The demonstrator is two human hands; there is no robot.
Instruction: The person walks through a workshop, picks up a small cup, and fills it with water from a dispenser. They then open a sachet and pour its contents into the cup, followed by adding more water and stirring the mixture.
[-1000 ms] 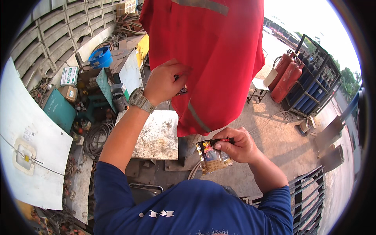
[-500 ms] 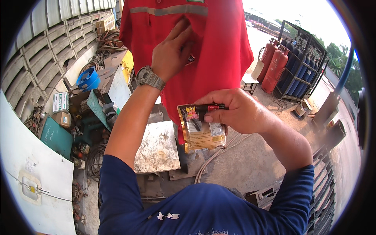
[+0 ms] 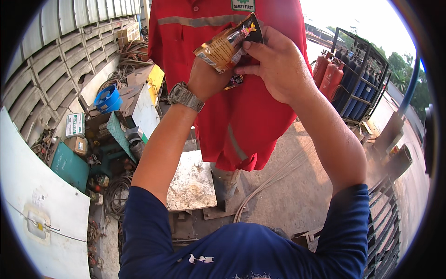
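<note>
A red work garment [image 3: 251, 121] with grey reflective strips hangs upright before me. My right hand [image 3: 281, 65] is closed on the end of a gold-and-black foil pouch [image 3: 223, 49], tilted across the garment's chest. Behind the pouch, my left hand [image 3: 209, 80] is raised against the garment's chest. Its fingers are hidden by the pouch, so their grip does not show. Just below the pouch, between the hands, a small dark shiny patterned piece [image 3: 234, 82] shows; I cannot tell what it is or what holds it.
A stained pale board [image 3: 193, 181] lies below the garment. To the left are a blue tub [image 3: 108, 98], coiled hoses [image 3: 118, 193] and a white panel [image 3: 51, 200]. Red gas cylinders [image 3: 331, 80] and a black rack of blue cylinders [image 3: 360, 88] stand at the far right.
My right hand has lifted the pouch up and left, tilting it over my left hand. The red lighter-like item beside the pouch no longer shows. The garment hangs slightly differently.
</note>
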